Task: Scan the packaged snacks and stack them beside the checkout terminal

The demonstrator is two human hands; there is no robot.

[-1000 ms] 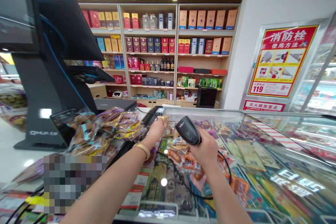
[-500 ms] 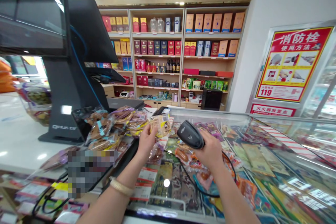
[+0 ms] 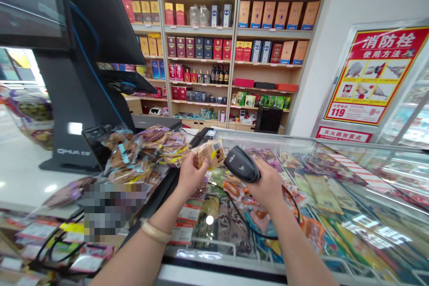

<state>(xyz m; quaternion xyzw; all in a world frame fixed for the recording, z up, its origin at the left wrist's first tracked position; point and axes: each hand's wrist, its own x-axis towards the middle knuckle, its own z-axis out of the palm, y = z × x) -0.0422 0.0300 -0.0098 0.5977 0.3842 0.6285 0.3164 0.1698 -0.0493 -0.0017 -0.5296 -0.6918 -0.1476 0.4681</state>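
My left hand [image 3: 188, 173] is closed round a small clear snack packet [image 3: 212, 153] with a yellow label, held up over the glass freezer lid [image 3: 338, 174]. My right hand [image 3: 267, 185] grips a black barcode scanner [image 3: 241, 164], its head close to the packet's right side. The scanner's black cable [image 3: 254, 230] loops down across the glass. A heap of similar snack packets [image 3: 144, 154] lies just left of my left hand on the counter.
A black checkout terminal [image 3: 67, 67] with two screens stands at the left on the white counter [image 3: 16, 174]. Shelves of boxed goods and bottles [image 3: 214, 53] line the back wall. A red fire-hydrant poster [image 3: 372, 76] hangs at the right.
My left hand picked a packet off the freezer lid, lifted it and brought it toward the scanner. The scanner hand stayed nearly still. The camera view shifted slightly.
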